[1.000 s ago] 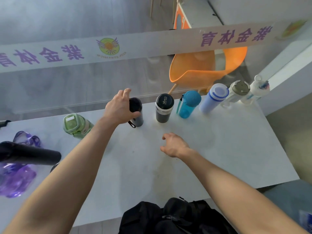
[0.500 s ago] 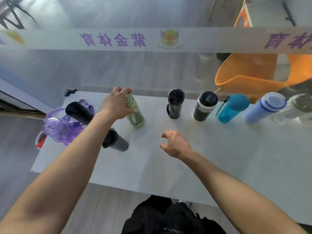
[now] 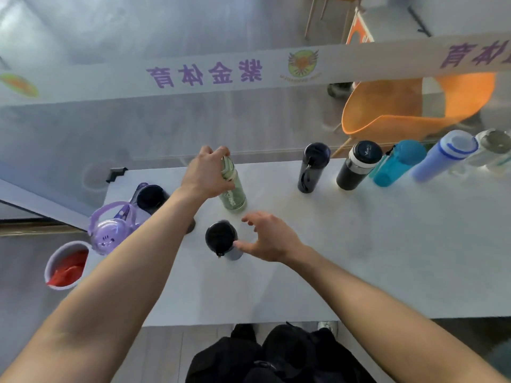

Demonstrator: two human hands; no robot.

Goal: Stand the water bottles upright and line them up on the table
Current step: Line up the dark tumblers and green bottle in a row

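Both forearms are bare to the picture's lower edge, with no sleeve, watch, ring or glove showing on the left hand [image 3: 206, 175] or the right hand [image 3: 269, 239]; below, dark black clothing [image 3: 276, 355] covers the person's lap

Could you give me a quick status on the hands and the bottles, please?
Left hand gripping green bottle, upright. Right hand open, thumb at black bottle. Row standing at far edge. Nothing blocking.
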